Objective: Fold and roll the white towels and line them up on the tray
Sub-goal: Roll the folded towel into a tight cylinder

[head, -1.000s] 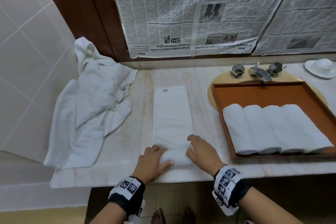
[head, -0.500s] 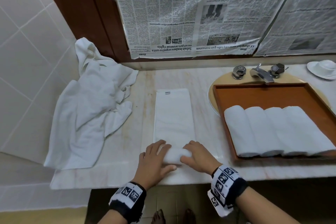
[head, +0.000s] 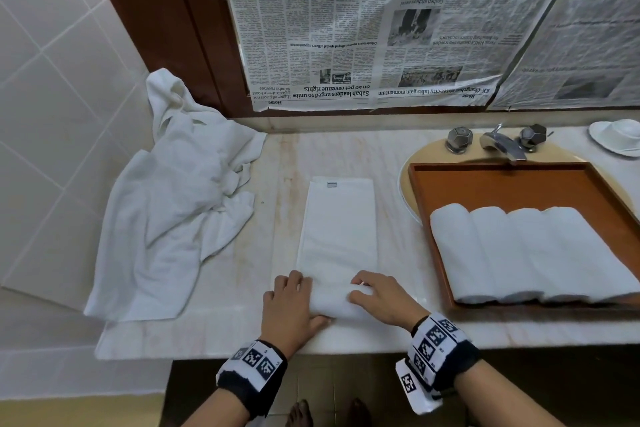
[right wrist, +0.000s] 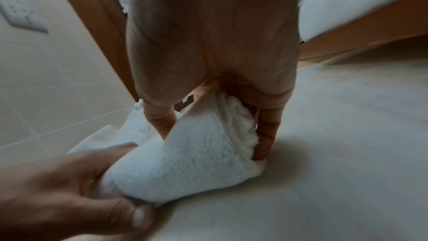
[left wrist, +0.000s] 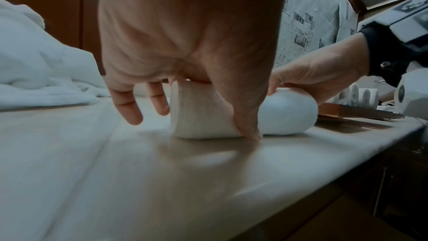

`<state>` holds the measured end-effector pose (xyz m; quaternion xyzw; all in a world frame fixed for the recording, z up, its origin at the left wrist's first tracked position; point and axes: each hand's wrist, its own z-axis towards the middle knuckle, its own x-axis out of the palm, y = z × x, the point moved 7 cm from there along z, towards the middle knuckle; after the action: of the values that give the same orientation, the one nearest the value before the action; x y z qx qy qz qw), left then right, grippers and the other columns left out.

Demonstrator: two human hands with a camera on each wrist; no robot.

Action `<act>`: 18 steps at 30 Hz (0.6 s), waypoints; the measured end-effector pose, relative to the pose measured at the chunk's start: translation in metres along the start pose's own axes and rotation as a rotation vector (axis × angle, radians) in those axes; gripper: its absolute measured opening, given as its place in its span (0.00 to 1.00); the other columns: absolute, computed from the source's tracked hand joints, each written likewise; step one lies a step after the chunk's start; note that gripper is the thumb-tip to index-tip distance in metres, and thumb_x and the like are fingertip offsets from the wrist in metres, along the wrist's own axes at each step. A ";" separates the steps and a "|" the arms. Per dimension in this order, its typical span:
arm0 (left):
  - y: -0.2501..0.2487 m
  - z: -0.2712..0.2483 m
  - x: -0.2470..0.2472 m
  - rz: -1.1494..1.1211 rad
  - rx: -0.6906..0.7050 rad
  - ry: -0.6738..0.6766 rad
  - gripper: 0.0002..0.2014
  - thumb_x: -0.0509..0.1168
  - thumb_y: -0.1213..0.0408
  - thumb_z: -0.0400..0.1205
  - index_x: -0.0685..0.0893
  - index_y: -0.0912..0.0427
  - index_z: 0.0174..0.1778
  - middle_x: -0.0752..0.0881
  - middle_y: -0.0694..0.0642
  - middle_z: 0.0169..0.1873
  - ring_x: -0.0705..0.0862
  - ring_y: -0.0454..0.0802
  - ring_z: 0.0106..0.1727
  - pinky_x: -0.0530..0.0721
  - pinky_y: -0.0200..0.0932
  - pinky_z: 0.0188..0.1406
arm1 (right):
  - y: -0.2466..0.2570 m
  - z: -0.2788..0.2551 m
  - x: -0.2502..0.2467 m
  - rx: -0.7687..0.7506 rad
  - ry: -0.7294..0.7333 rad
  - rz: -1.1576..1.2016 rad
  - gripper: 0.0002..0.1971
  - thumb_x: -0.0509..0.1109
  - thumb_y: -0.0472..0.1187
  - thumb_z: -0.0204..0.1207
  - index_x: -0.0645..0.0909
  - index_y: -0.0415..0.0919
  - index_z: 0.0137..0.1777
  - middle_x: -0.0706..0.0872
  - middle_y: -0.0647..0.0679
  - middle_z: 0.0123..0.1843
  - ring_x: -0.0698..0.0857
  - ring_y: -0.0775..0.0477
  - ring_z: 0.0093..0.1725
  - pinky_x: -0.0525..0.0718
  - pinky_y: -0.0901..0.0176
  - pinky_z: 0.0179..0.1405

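A white towel (head: 339, 229) lies folded into a long strip on the marble counter. Its near end is wound into a roll (head: 332, 303). My left hand (head: 292, 298) grips the roll's left end, fingers over the top and thumb on the near side. My right hand (head: 370, 293) grips the right end the same way. In the left wrist view the roll (left wrist: 203, 114) sits under my palm (left wrist: 190, 52). In the right wrist view my fingers (right wrist: 268, 131) curl round the roll (right wrist: 197, 162). Several rolled towels (head: 526, 253) lie side by side on the brown tray (head: 519, 180).
A heap of unfolded white towels (head: 173, 204) covers the counter's left end against the tiled wall. The tray rests over a sink with a chrome tap (head: 502, 146). A white cup and saucer (head: 620, 139) stand at the far right. Newspaper (head: 381, 28) covers the wall behind.
Both hands have turned the towel's near end over and away from me. The roll has grown thicker and the flat strip beyond it is shorter.
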<state>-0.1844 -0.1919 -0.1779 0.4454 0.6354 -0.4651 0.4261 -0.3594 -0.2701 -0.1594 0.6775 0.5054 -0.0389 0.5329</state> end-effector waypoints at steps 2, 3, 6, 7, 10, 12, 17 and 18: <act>-0.001 -0.002 0.003 -0.046 0.064 -0.018 0.42 0.61 0.30 0.69 0.70 0.46 0.79 0.70 0.46 0.79 0.70 0.56 0.70 0.81 0.57 0.54 | 0.002 0.002 -0.003 -0.006 0.007 0.014 0.10 0.71 0.50 0.78 0.83 0.50 0.56 0.83 0.56 0.51 0.81 0.51 0.54 0.75 0.63 0.50; -0.001 -0.002 0.005 -0.053 0.098 -0.015 0.42 0.61 0.32 0.71 0.66 0.43 0.82 0.67 0.42 0.81 0.70 0.56 0.72 0.80 0.57 0.54 | 0.002 0.004 -0.003 -0.005 0.017 0.021 0.08 0.71 0.50 0.77 0.83 0.50 0.53 0.83 0.57 0.49 0.81 0.52 0.53 0.75 0.64 0.48; 0.001 -0.003 0.001 -0.023 0.115 -0.012 0.37 0.61 0.31 0.71 0.72 0.40 0.77 0.75 0.39 0.74 0.76 0.56 0.68 0.77 0.56 0.52 | 0.000 0.007 -0.003 0.004 0.047 0.044 0.08 0.72 0.49 0.76 0.85 0.47 0.50 0.83 0.57 0.44 0.82 0.52 0.48 0.75 0.66 0.42; 0.003 -0.003 -0.004 -0.012 0.091 -0.020 0.37 0.61 0.29 0.69 0.76 0.41 0.73 0.77 0.39 0.71 0.77 0.56 0.66 0.76 0.55 0.51 | -0.001 0.007 -0.003 0.007 0.041 0.049 0.08 0.72 0.49 0.76 0.85 0.47 0.49 0.83 0.57 0.44 0.81 0.52 0.47 0.75 0.66 0.42; 0.009 -0.003 -0.007 0.002 -0.018 0.052 0.39 0.60 0.25 0.68 0.74 0.41 0.73 0.72 0.39 0.72 0.71 0.53 0.70 0.73 0.53 0.55 | -0.003 0.005 -0.003 0.016 0.000 0.069 0.06 0.71 0.50 0.77 0.84 0.49 0.49 0.83 0.59 0.47 0.81 0.53 0.52 0.75 0.63 0.47; 0.010 -0.003 -0.005 -0.054 -0.039 0.093 0.42 0.61 0.23 0.68 0.70 0.40 0.75 0.68 0.38 0.73 0.68 0.50 0.71 0.74 0.52 0.58 | -0.006 0.004 -0.001 0.031 -0.026 0.076 0.07 0.71 0.51 0.77 0.84 0.50 0.47 0.85 0.59 0.48 0.82 0.53 0.52 0.76 0.62 0.49; 0.016 -0.007 -0.007 -0.337 -0.022 0.111 0.46 0.56 0.15 0.62 0.72 0.34 0.74 0.73 0.37 0.67 0.69 0.47 0.69 0.78 0.51 0.63 | -0.009 0.006 0.000 0.043 -0.055 0.051 0.12 0.69 0.53 0.76 0.87 0.45 0.44 0.89 0.53 0.45 0.84 0.52 0.49 0.79 0.59 0.49; 0.018 -0.006 -0.008 -0.338 -0.014 0.109 0.46 0.54 0.13 0.61 0.74 0.34 0.71 0.74 0.37 0.65 0.70 0.46 0.67 0.79 0.50 0.62 | -0.007 0.006 0.002 0.021 -0.063 0.005 0.14 0.67 0.53 0.78 0.87 0.42 0.45 0.88 0.51 0.45 0.84 0.49 0.49 0.79 0.57 0.49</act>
<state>-0.1661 -0.1842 -0.1726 0.3539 0.7266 -0.5009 0.3097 -0.3608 -0.2741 -0.1676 0.6827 0.4864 -0.0641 0.5415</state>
